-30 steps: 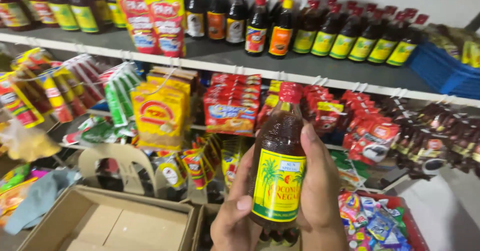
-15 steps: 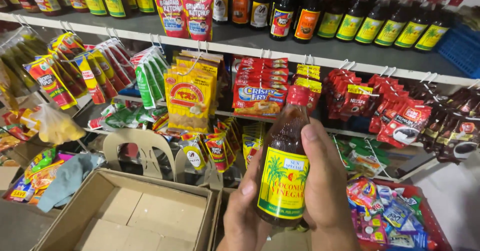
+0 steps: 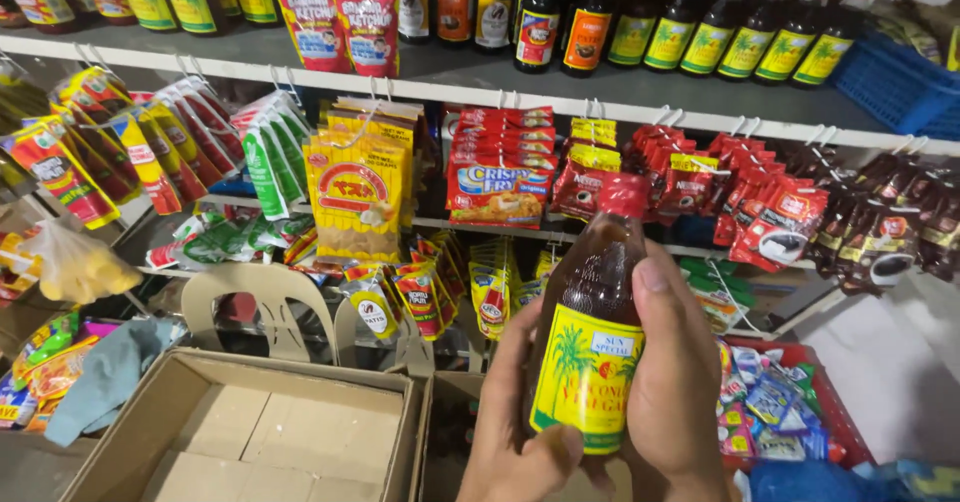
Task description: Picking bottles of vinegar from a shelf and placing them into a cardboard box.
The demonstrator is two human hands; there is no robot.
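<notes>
I hold a dark brown bottle (image 3: pixel 597 302) upright in front of me, with a red cap and a yellow label showing green palm trees. My left hand (image 3: pixel 515 417) cups its lower left side, thumb across the bottom of the label. My right hand (image 3: pixel 675 382) wraps the right side, thumb resting on the bottle's shoulder. Behind it, hanging sachet strips in red (image 3: pixel 500 162) and yellow (image 3: pixel 355 192) fill the shop shelves.
The top shelf (image 3: pixel 520 87) carries a row of similar dark bottles (image 3: pixel 700 22). An open cardboard box (image 3: pixel 250 432) sits low at the left, behind it a beige plastic chair back (image 3: pixel 265 307). A blue basket (image 3: pixel 895 77) stands top right, a red bin of packets (image 3: pixel 775 402) lower right.
The view has shifted so the shelves appear closer and the bottle sits lower right in frame. Both hands keep the same hold on the bottle.
</notes>
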